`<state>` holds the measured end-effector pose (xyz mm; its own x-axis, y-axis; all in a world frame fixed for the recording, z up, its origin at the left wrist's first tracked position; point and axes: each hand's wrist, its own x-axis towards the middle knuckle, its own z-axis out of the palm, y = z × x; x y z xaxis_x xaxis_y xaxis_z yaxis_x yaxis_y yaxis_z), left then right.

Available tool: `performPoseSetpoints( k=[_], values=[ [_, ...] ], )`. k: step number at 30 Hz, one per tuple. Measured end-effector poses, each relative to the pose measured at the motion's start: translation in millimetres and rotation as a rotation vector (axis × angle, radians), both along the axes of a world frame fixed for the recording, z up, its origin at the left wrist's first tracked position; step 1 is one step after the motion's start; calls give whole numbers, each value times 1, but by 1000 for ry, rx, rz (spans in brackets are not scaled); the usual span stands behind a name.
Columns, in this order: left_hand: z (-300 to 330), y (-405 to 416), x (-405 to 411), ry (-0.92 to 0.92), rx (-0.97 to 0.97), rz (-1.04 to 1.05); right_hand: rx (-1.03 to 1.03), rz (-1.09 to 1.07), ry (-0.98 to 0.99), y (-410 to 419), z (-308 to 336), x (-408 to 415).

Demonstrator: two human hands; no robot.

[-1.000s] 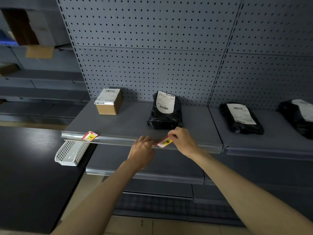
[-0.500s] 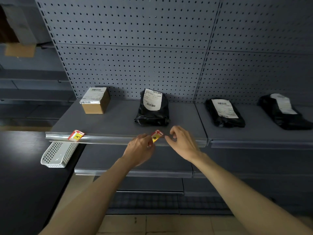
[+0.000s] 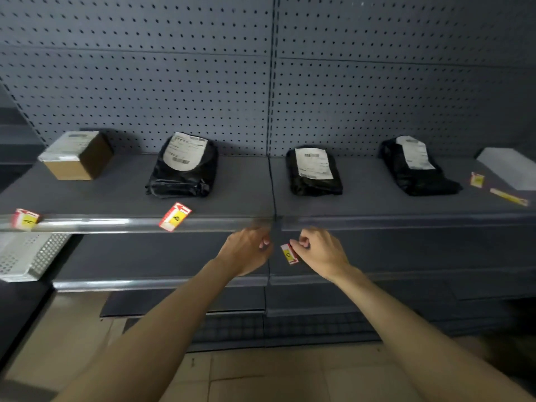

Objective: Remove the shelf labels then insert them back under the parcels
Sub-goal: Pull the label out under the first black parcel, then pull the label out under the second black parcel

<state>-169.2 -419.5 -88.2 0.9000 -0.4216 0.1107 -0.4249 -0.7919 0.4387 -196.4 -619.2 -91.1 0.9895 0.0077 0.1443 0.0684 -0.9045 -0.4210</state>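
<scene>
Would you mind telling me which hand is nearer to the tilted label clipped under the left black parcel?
Left. The left hand sits just right of and below that tilted label, apart from it. The right hand is farther right, pinching another label.

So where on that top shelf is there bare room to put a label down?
Bare shelf lies between the two middle black bags, and in front of the box. The far right is crowded: loose labels beside a white parcel.
</scene>
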Motion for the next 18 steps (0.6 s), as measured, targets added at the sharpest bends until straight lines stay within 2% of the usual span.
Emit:
performPoseSetpoints(
  k=[8, 14, 18],
  values=[
    [-81, -69, 24, 140, 156, 82, -1, 24, 107, -58, -96, 30],
    [-155, -83, 70, 106, 333, 49, 27, 10, 101, -60, -175, 73],
    [-203, -93, 104, 116, 284, 90, 92, -16, 161, -55, -228, 109]
  ],
)
